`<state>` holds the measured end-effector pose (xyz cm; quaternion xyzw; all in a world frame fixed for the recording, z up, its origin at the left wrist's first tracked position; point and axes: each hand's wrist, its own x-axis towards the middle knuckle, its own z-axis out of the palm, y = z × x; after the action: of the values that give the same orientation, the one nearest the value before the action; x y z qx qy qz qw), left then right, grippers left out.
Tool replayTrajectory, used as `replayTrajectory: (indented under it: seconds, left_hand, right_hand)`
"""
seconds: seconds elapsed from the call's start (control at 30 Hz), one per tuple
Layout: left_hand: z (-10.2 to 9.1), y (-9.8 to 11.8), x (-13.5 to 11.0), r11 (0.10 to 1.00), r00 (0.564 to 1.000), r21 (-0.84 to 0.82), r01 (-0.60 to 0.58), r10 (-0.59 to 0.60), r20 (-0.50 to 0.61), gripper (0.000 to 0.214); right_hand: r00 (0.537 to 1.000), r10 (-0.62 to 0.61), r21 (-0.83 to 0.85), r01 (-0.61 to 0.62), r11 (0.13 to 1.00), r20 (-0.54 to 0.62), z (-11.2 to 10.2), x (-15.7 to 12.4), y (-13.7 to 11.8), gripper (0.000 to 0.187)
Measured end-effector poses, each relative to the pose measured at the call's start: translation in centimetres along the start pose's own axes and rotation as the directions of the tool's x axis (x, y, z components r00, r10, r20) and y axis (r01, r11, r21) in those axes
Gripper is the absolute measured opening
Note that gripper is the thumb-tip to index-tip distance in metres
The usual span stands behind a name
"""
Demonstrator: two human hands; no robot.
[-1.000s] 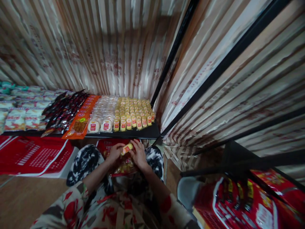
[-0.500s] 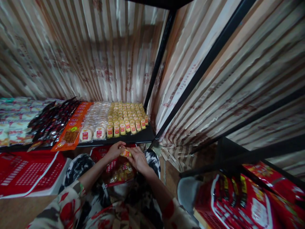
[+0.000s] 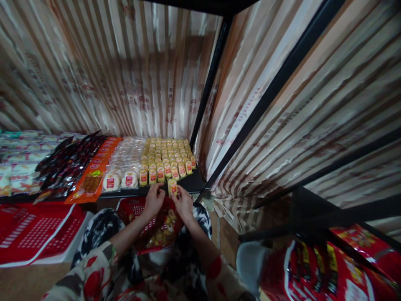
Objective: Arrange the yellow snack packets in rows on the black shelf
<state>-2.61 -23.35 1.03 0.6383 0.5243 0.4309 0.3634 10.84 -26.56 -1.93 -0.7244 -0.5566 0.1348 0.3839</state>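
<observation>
My right hand (image 3: 183,206) pinches a small yellow-wrapped snack packet (image 3: 172,187) with a red and white label, holding it upright by its lower edge at the shelf front. My left hand (image 3: 154,201) is just left of the packet and apart from it, its fingers bent, a small gap showing between thumb and forefinger. Beyond both hands, rows of similar yellow packets (image 3: 161,172) stand on the black shelf (image 3: 188,182). Below them, between my knees, a red basket (image 3: 123,205) holds more yellow packets, partly hidden by my forearms.
Left along the shelf lie clear-wrapped round white snacks (image 3: 129,179), an orange bag (image 3: 88,184), dark packets (image 3: 62,167) and white packets (image 3: 26,177). Another red basket (image 3: 37,230) is at lower left. Red bags (image 3: 341,271) and a grey stool (image 3: 250,260) stand right, near black posts (image 3: 211,75).
The packet has risen toward the shelf front and turned upright in my right hand. My left hand has come off it. The camera view has shifted slightly.
</observation>
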Motion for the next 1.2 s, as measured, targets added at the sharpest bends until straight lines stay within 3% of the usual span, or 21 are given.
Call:
replayTrajectory:
  seconds: [0.13,0.33,0.6,0.83,1.2]
  left_hand:
    - [0.7,-0.1,0.6,0.999,0.996,-0.013,-0.045,0.046,0.082,0.026]
    - [1.5,-0.9,2.0,1.000,0.986,-0.016,-0.026,0.029,0.162,0.030]
    - [2.0,-1.7,2.7,1.000,0.988,0.004,0.002,-0.003,0.154,0.031]
    - [2.4,-1.8,2.4,0.986,0.978,0.120,-0.117,0.093,0.185,0.036]
    - [3.0,-2.7,2.8,0.954,0.960,0.235,-0.188,0.129,0.247,0.038]
  right_hand:
    - [0.996,0.026,0.010,-0.025,1.000,-0.081,1.6,2.2,-1.1,0.040]
    - [0.990,-0.003,-0.047,-0.004,0.999,-0.142,3.4,4.0,-1.6,0.023]
    - [0.981,-0.073,-0.034,0.068,0.997,-0.178,4.3,4.0,-0.6,0.018]
    - [0.972,-0.115,0.076,0.133,0.988,-0.205,4.6,3.9,0.3,0.025]
    - [0.973,-0.163,0.057,0.174,0.983,-0.163,4.9,4.2,0.8,0.035]
